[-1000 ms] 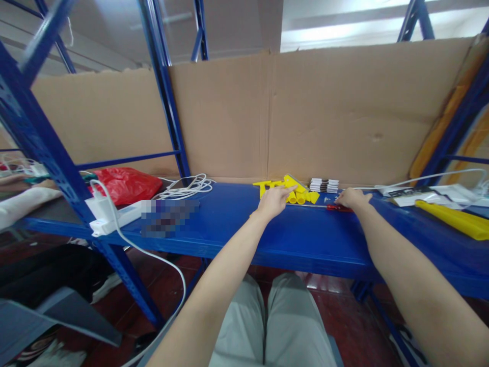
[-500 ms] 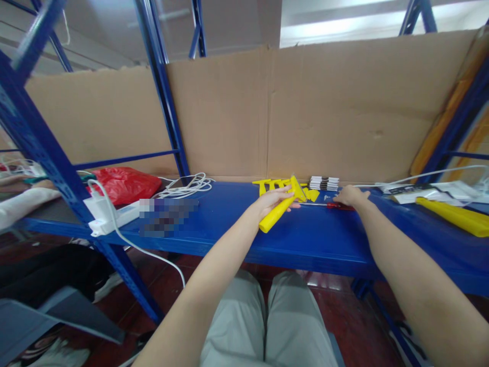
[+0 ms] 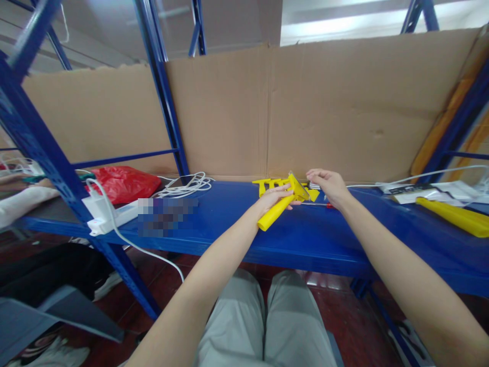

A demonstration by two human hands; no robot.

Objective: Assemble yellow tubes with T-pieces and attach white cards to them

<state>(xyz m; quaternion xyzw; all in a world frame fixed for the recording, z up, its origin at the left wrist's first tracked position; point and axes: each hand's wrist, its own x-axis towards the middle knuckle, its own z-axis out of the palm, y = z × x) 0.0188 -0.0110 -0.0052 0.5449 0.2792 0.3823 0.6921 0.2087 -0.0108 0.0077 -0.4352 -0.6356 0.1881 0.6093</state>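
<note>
My left hand (image 3: 272, 199) is wrapped round a yellow scraper (image 3: 274, 214), whose handle slants down toward me and whose wide head points away to the right. Just right of that head, my right hand (image 3: 331, 186) is raised over the shelf with thumb and fingertips pinched together; anything between them is too small to make out. Beneath it lies a screwdriver (image 3: 330, 206) with a red handle, mostly covered by the hand. Several yellow plastic parts (image 3: 263, 185) lie behind the scraper. A small white stack (image 3: 314, 185) is partly hidden behind my right fingers.
The blue shelf (image 3: 229, 219) is backed by cardboard (image 3: 324, 112). A yellow handle-like piece (image 3: 451, 216) and white packets (image 3: 431, 192) lie at the right. At the left are a red bag (image 3: 124, 183), coiled white cable (image 3: 189, 184) and a power strip (image 3: 114, 219). Another person's arm (image 3: 26, 201) shows far left.
My right hand has come up off the screwdriver and moved left toward the scraper head, now covering part of the white stack. My left hand keeps its hold, the scraper shifting only slightly.
</note>
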